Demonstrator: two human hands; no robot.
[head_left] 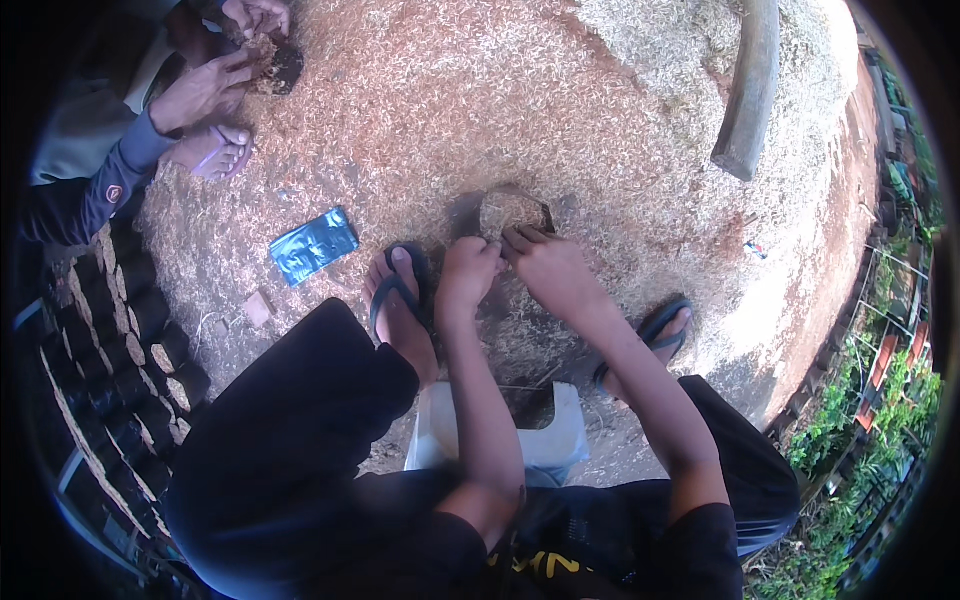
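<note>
Between my feet stands a black plastic planting bag [463,217], filled close to its rim with pale brown husk mix [510,212]. My left hand [470,270] is closed at the near left side of the bag, its thumb and fingers pinching the edge. Beside it, my right hand [545,265] grips the near right side, fingers curled over the rim. The two hands almost touch. My palms and wrists hide the bag's near wall and its lower part.
Husk [420,120] covers the ground. A flat stack of shiny dark plastic bags [313,245] lies left of my foot. A wooden log [750,95] rests far right. Filled black bags [125,350] stand in rows at left. A co-worker's hand [205,92] handles another bag.
</note>
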